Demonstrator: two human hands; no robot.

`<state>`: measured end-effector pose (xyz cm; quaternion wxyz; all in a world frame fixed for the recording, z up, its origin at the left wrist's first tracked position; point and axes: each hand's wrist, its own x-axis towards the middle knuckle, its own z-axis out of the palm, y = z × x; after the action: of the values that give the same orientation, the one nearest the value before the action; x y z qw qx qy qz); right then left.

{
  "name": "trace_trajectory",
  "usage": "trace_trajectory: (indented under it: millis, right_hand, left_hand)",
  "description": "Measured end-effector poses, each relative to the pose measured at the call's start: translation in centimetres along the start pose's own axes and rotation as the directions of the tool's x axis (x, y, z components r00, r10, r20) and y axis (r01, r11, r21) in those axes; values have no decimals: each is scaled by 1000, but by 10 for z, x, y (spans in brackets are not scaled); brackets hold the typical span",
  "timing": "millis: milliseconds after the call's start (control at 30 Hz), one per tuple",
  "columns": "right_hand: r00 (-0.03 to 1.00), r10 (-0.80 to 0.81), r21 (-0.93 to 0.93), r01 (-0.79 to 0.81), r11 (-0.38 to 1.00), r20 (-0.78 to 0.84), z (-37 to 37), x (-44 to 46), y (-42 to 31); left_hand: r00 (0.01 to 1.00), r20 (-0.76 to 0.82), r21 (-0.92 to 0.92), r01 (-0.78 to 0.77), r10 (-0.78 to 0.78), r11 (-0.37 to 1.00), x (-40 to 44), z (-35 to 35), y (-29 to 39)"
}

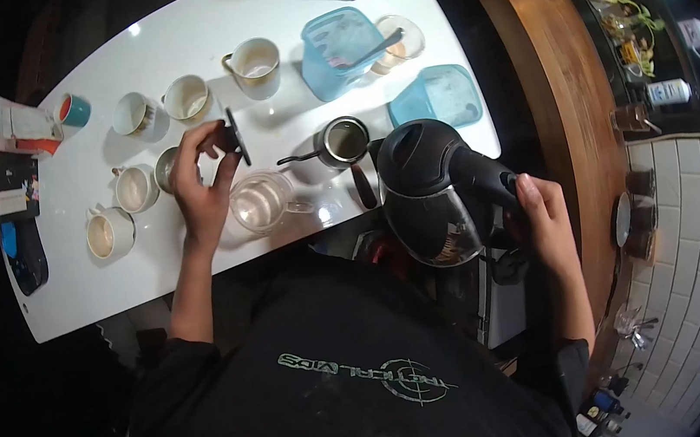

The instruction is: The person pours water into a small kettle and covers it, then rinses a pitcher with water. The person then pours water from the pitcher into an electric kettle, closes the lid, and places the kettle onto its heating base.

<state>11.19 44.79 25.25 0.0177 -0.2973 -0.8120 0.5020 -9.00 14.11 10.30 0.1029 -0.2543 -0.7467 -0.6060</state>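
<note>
My right hand (544, 216) grips the handle of a black electric kettle (422, 162) with a clear body, held off the right front edge of the white table. My left hand (203, 171) pinches a thin dark round lid (238, 136), seen nearly edge-on, above the table. Just below that hand stands a clear glass jug (261, 201) with a handle. Between the hands is a small metal pot (344, 141), with a dark-handled utensil beside it. Several pale cups surround my left hand, among them a mug (256, 68) and another cup (187, 98).
A blue plastic container (339, 54) with a spoon across it and its blue lid (438, 98) lie on the table (271, 1). Behind them is a glass bowl (411, 41). Packets (15, 127) and a teal cup (74, 111) stand far left. A wooden counter (537, 30) runs along the right.
</note>
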Motion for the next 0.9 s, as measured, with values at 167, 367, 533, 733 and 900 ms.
trace_trajectory:
  millis: [167,367,533,733,900]
  right_hand:
    - [990,77,-142,-60,988,119,13,35,-32]
    - [981,127,-377,-63,924,148,36,59,-60]
    - [980,136,-361,-75,930,147,47,65,-69]
    - [956,173,-401,-67,914,235,41,74,-77]
    - [964,163,-476,-45,878,210,46,76,-89]
  left_hand:
    - [966,-222,65,150,-132,986,-64,-21,-24]
    - [965,-259,137,84,-46,987,-99,-25,-48]
    - [951,-298,120,120,-79,985,-110,-31,-62]
    - [918,-369,41,171,-144,984,-122,-32,-61]
    - [919,-372,34,153,-130,988,-124,-30,-65]
